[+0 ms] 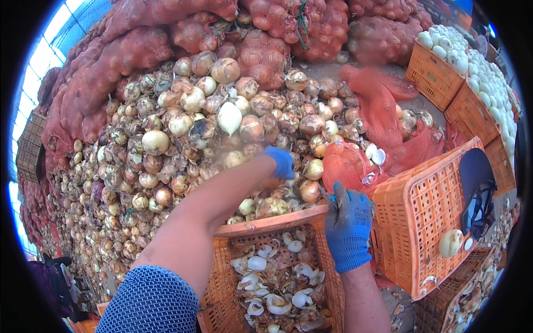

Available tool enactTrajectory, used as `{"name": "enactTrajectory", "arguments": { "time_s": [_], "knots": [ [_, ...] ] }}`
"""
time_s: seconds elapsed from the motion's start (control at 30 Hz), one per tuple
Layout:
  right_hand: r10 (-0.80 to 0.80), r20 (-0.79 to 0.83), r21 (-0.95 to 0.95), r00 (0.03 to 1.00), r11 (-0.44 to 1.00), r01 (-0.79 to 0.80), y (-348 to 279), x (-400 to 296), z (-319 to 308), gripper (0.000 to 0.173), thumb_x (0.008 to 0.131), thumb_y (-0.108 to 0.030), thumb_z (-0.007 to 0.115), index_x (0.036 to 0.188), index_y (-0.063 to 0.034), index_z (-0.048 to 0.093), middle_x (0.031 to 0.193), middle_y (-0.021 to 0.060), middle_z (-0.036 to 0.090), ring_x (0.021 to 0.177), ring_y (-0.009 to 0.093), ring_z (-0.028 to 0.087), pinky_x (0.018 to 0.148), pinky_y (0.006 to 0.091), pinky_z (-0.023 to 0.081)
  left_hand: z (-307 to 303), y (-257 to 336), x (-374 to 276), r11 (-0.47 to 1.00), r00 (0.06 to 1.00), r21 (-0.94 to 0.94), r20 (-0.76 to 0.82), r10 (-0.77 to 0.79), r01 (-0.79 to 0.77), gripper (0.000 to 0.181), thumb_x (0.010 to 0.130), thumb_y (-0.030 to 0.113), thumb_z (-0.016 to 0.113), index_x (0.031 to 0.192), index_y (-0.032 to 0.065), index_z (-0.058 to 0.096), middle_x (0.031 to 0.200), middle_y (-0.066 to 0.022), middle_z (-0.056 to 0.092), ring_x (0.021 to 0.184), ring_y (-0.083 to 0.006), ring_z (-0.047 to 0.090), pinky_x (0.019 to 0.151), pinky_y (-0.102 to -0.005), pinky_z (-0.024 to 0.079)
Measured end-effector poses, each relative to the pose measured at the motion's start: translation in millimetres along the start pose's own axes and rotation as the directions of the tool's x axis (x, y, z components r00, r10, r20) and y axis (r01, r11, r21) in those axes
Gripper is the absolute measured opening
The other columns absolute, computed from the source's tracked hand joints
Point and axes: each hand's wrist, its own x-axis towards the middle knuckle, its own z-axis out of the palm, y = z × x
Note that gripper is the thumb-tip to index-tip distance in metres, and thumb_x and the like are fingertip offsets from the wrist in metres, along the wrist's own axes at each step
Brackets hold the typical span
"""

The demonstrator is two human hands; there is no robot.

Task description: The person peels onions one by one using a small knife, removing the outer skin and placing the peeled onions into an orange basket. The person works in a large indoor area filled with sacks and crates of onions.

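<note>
My left hand [280, 162], in a blue glove, reaches across the crate into a heap of onions [179, 183]. Its fingers are turned away and blurred, so whether it grips an onion is hidden. At the crate's far right corner my right hand [349, 229], in a dirty blue glove, is closed around a small knife [326, 196] whose blade points up and left. Below both hands stands an orange plastic crate [270, 221] with onion peelings and cut onion pieces [277, 304] inside. A red mesh bag [343, 164] lies just beyond the knife.
An upturned orange crate [437, 200] on the right carries a peeled onion [450, 243] and a dark strapped item [479, 195]. Crates [435, 77] of peeled onions [487, 87] stand farther right. Full red mesh sacks [112, 66] wall the back and left. Loose red netting [377, 108] lies behind.
</note>
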Motion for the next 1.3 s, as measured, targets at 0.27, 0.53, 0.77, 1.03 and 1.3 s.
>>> {"name": "enactTrajectory", "arguments": {
  "time_s": [0.27,0.53,0.77,1.03,1.3],
  "knots": [
    [0.004,-0.059,0.043,0.998,0.999,-0.002,-2,2,9,0.03,0.092,-0.007,0.069,0.122,-0.0028,0.066,0.093,0.0138,0.063,0.088,0.037,0.06,0.078,0.0503,0.046,117,-54,-89,0.989,0.999,-0.141,-0.013,0.041,-0.042,0.041,0.094,0.042,0.053,0.106,0.0115,0.077,0.114,-0.0211,0.073,0.104,-0.0404,0.07,0.094,-0.0506,0.054],
    [0.017,-0.124,0.045,0.992,0.999,-0.012,-12,1,15,0.025,0.095,-0.006,0.066,0.119,-0.0014,0.068,0.093,0.0153,0.064,0.088,0.037,0.061,0.079,0.0496,0.047,287,-160,-246,0.904,0.863,-0.304,0.49,-0.122,0.3,0.058,0.093,0.052,0.065,0.14,0.018,0.064,0.138,-0.0147,0.067,0.125,-0.0371,0.065,0.104,-0.0467,0.05],
    [0.032,-0.109,-0.038,0.994,0.999,-0.036,-1,-7,19,0.036,0.089,-0.009,0.069,0.125,-0.0034,0.065,0.094,0.0142,0.061,0.09,0.037,0.058,0.08,0.0517,0.044,61,-79,-182,0.885,0.908,-0.415,-0.419,0.02,-0.211,0.043,0.102,0.041,0.059,0.123,0.0048,0.07,0.109,-0.0208,0.071,0.102,-0.0351,0.069,0.094,-0.0459,0.055],
    [0.002,-0.067,-0.036,0.998,0.999,-0.004,-13,-1,17,0.036,0.093,-0.01,0.066,0.127,-0.0017,0.063,0.095,0.0154,0.061,0.091,0.038,0.058,0.079,0.051,0.044,-9,7,19,0.975,0.814,0.101,-0.537,0.22,-0.198,0.067,0.081,0.036,0.074,0.145,0.0196,0.061,0.149,-0.0171,0.056,0.139,-0.0409,0.05,0.111,-0.0526,0.046],
    [0.033,-0.042,0.024,0.999,0.999,-0.032,-9,-1,14,0.032,0.092,-0.008,0.067,0.124,-0.0003,0.064,0.096,0.0175,0.063,0.091,0.039,0.059,0.079,0.0502,0.047,7,9,42,0.995,0.981,-0.005,-0.166,0.1,-0.102,0.053,0.08,0.038,0.074,0.129,0.0184,0.07,0.143,-0.0152,0.062,0.124,-0.0397,0.063,0.104,-0.0488,0.052]
  ]
}}
